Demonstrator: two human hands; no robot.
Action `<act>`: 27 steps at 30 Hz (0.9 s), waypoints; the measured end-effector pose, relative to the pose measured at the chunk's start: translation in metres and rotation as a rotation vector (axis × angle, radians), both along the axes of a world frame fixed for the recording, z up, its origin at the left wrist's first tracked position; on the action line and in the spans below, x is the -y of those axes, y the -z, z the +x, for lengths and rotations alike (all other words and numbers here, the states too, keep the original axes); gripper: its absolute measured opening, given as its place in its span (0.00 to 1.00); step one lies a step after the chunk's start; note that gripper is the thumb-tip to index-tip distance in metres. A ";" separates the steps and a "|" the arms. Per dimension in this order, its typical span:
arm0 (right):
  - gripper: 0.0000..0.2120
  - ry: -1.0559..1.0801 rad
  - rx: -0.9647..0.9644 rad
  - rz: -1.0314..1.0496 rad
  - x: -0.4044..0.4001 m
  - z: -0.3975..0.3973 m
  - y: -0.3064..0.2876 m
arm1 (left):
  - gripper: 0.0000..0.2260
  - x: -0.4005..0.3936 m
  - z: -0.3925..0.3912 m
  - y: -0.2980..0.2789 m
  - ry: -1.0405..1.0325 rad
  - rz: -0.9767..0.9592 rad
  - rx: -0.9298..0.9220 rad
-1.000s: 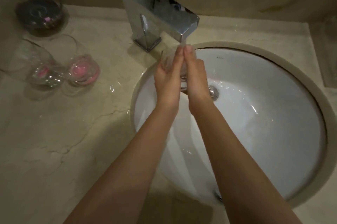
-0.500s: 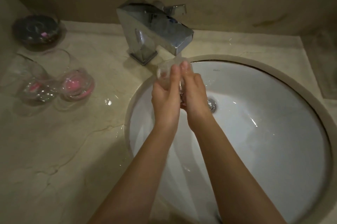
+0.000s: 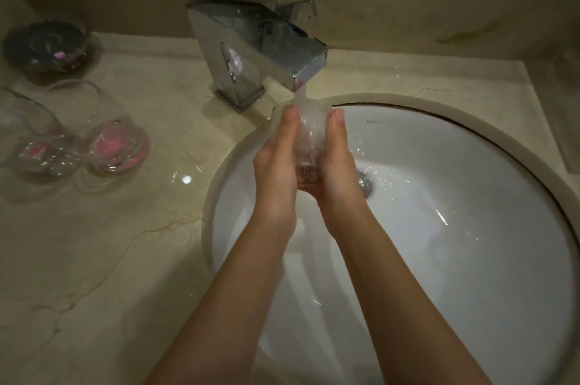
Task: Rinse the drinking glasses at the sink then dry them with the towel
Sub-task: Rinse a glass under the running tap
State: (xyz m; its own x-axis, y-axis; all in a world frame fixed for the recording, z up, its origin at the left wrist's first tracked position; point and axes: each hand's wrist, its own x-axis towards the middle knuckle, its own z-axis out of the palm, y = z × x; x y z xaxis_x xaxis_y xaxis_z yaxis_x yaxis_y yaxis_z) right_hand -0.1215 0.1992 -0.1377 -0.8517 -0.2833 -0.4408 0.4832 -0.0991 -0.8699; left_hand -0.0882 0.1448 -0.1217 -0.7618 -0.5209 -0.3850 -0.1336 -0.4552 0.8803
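A clear drinking glass [image 3: 309,140] is tilted with its mouth up under the stream of the chrome faucet [image 3: 257,39], and water runs into it. My left hand [image 3: 276,165] cups its left side and my right hand [image 3: 337,165] cups its right side, with the fingers pointing toward the spout. They hold the glass over the white sink basin [image 3: 439,259]. Two more clear glasses with pink at the bottom, one [image 3: 116,146] nearer the sink and one [image 3: 34,140] further left, lie on the counter. No towel is in view.
A dark round glass dish [image 3: 47,45] stands at the back left by the wall. The beige marble counter [image 3: 110,259] is wet near the sink rim. The drain [image 3: 365,184] sits just right of my hands. A wall runs close behind the faucet.
My hands, pressed together a second ago, have parted so the glass shows between them. The glass has stayed under the spout, and the view has dipped down slightly.
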 end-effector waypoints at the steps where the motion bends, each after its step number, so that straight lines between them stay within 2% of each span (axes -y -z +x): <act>1: 0.26 -0.010 0.002 0.007 -0.001 -0.001 0.001 | 0.28 0.000 0.000 0.000 -0.001 -0.008 0.000; 5: 0.32 -0.021 -0.038 0.089 -0.001 0.009 0.000 | 0.30 -0.004 0.001 0.005 -0.045 -0.121 0.014; 7: 0.31 0.036 -0.044 0.117 0.001 0.014 -0.004 | 0.32 -0.004 0.001 0.007 -0.041 -0.121 0.028; 12: 0.34 0.101 -0.056 0.198 -0.002 0.013 -0.002 | 0.25 -0.003 0.002 0.011 -0.044 -0.080 0.059; 15: 0.29 0.114 0.028 0.024 -0.005 0.009 0.002 | 0.29 0.002 0.002 0.012 0.047 0.085 0.030; 17: 0.26 0.079 0.034 0.013 -0.006 0.008 0.002 | 0.29 0.001 0.002 0.013 0.040 0.044 0.031; 20: 0.36 0.012 -0.006 0.101 -0.004 0.011 0.001 | 0.29 -0.005 0.002 0.012 0.001 -0.106 0.032; 22: 0.40 0.060 -0.001 0.118 -0.002 0.014 -0.003 | 0.29 -0.007 0.001 0.010 0.019 -0.130 0.023; 24: 0.38 0.105 0.047 0.038 -0.003 0.013 -0.004 | 0.27 -0.005 0.000 0.009 0.032 -0.119 0.030; 27: 0.27 0.113 0.113 -0.107 -0.010 0.008 -0.007 | 0.19 -0.001 -0.001 0.010 0.079 -0.014 -0.027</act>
State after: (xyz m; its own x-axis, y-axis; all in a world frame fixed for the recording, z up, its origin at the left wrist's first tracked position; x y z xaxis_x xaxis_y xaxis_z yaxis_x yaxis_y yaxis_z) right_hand -0.1131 0.2088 -0.1308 -0.8274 -0.2388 -0.5084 0.5581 -0.2470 -0.7922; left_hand -0.0887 0.1455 -0.1318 -0.8109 -0.4638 -0.3569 -0.1451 -0.4315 0.8904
